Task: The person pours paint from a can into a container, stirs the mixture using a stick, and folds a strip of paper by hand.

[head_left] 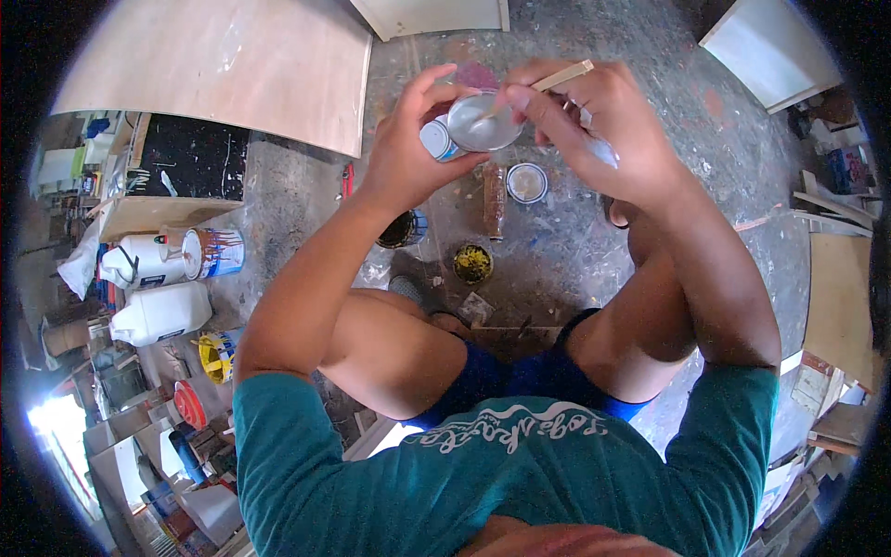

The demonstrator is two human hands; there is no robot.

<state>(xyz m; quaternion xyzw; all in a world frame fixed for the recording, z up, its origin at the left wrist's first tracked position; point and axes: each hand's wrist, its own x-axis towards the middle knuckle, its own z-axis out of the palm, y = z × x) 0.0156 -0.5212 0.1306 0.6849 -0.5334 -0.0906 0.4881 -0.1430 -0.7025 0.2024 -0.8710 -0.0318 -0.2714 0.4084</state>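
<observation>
Up in front of me, my left hand (pixel 408 139) curls round a small round cup (pixel 501 136) with a whitish or silvery inside. A thin wooden stick (pixel 568 74) is pinched in my right hand (pixel 613 130), its lower end down in the cup. On the back of that hand is a whitish smear. A white and blue can (pixel 436 139) shows between my left fingers and the cup; whether I hold it or it stands below, I cannot tell. Lower down, a round lid or tin with a pale top (pixel 527 183) lies on the floor beside a reddish-brown block (pixel 494 204).
Near my feet stand a dark paint can (pixel 404 228) and a yellow-stained tin (pixel 472 264). At the left are white jugs (pixel 162 313), a paint-dripped bucket (pixel 213 252) and a yellow can (pixel 219 356). Wooden panels (pixel 232 56) stand at the far left and far right (pixel 775 51).
</observation>
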